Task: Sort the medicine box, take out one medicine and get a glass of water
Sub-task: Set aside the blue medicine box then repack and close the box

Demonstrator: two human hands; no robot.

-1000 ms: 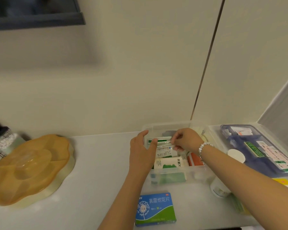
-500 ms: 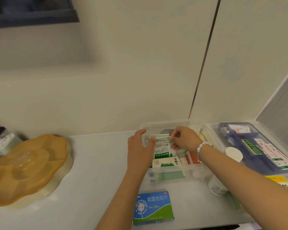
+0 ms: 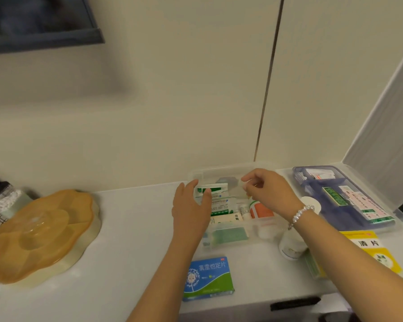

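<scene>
Two hands worked over the clear box (image 3: 269,225) at the back of the counter (image 3: 130,228): my left hand (image 3: 191,205) had its grip clamped on a green-and-white pack (image 3: 211,190) standing in the box. My right hand (image 3: 269,190) hovered above, fingertips (image 3: 246,180) pinched together, on what I couldn't tell. A blue pack (image 3: 207,277) lay on the counter near the box.

yellow box (image 3: 372,252) partly behind right forearm, amber tray (image 3: 40,233) cut by left edge

Both hands (image 3: 191,205) over clear medicine box (image 3: 230,238)
</scene>
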